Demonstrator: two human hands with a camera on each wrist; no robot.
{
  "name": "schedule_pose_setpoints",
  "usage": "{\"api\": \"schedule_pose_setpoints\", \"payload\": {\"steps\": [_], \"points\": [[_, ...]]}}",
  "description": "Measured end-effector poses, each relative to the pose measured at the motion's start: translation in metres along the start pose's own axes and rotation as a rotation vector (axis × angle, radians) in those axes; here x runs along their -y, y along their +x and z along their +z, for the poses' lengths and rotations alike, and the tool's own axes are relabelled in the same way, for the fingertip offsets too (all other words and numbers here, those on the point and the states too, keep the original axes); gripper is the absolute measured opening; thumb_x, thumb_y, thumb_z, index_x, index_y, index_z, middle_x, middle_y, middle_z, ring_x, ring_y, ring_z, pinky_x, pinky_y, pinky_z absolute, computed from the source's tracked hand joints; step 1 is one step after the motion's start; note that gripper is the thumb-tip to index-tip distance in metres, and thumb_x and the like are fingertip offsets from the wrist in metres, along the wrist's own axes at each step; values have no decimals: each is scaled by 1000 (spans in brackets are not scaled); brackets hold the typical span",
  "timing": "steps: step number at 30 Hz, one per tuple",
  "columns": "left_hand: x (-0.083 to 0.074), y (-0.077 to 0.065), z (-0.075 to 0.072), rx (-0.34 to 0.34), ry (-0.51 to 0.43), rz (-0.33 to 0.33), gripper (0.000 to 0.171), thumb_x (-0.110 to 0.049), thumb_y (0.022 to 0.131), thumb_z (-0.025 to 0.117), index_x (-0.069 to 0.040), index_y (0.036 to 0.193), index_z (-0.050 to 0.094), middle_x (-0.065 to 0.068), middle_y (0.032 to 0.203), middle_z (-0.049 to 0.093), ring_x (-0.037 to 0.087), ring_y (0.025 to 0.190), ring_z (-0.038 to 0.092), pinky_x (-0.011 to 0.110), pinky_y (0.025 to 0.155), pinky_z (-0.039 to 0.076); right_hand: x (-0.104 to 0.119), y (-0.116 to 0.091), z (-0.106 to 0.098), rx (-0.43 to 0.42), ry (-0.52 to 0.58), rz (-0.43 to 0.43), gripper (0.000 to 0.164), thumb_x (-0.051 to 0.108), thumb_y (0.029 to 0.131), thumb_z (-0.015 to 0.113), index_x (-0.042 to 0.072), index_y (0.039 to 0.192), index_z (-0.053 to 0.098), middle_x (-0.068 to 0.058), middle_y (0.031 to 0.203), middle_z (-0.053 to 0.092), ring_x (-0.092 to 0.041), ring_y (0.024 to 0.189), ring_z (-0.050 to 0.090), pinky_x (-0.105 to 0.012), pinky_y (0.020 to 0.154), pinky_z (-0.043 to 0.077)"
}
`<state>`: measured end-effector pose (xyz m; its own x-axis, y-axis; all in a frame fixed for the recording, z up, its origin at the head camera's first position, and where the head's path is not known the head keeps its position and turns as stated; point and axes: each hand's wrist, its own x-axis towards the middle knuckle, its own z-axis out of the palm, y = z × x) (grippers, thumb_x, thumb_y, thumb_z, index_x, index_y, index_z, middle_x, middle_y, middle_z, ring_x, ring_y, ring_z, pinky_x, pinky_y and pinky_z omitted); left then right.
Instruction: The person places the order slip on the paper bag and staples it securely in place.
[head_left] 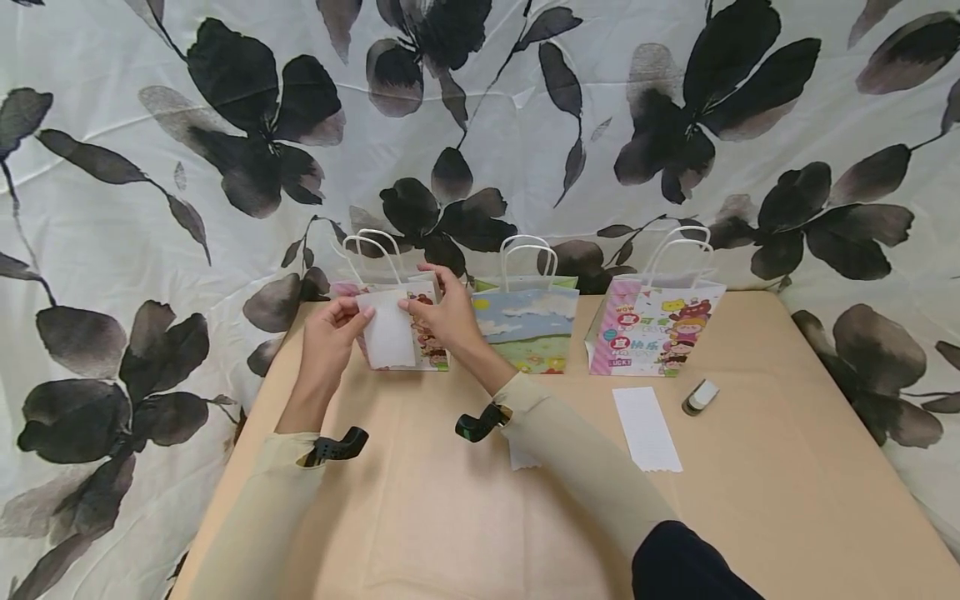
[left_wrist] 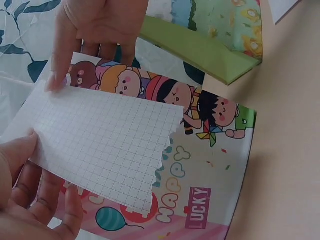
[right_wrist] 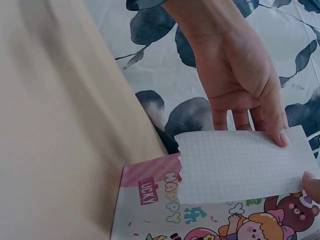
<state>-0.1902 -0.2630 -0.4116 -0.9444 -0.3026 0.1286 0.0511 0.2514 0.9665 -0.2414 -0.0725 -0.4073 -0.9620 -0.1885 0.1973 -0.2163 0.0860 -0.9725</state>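
Note:
A white squared sheet of paper (head_left: 387, 332), torn jaggedly along its lower end, lies against the front of the left paper gift bag (head_left: 437, 354). Cartoon figures and the word LUCKY are printed on this bag, and white twisted handles rise from it. My left hand (head_left: 328, 333) pinches the sheet by its left edge, thumb in front and fingers behind. At the upper right corner, my right hand (head_left: 452, 321) grips the sheet with its thumb on the paper. Its other fingers reach behind the bag's front panel (left_wrist: 210, 160).
Beside it stand a landscape-printed gift bag (head_left: 528, 325) and another cartoon gift bag (head_left: 652, 325). In front of the rightmost bag lie a loose paper slip (head_left: 647, 429) and a small white-and-black object (head_left: 701, 397). Another paper slip (head_left: 522, 457) is partly under the right forearm. A floral cloth (head_left: 480, 125) hangs behind.

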Motion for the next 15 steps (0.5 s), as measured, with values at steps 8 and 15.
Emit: {"api": "schedule_pose_setpoints", "payload": {"steps": [8,15], "points": [[0,2,3,-6,-27,21,28,-18,93,75,1,112,68,-4,96,69,9,88,65,16,75,53,-5,5,2,38,54,-8,41,16,85,85,10,121,66,-6,117,66,-17,96,64,-32,82,59],[-3,3,6,-31,-7,41,32,-21,93,76,3,112,68,-1,96,69,11,86,64,18,75,52,-4,9,3,110,97,-19,33,16,89,80,7,120,71,-10,117,68,-20,98,66,-33,83,59]]}}
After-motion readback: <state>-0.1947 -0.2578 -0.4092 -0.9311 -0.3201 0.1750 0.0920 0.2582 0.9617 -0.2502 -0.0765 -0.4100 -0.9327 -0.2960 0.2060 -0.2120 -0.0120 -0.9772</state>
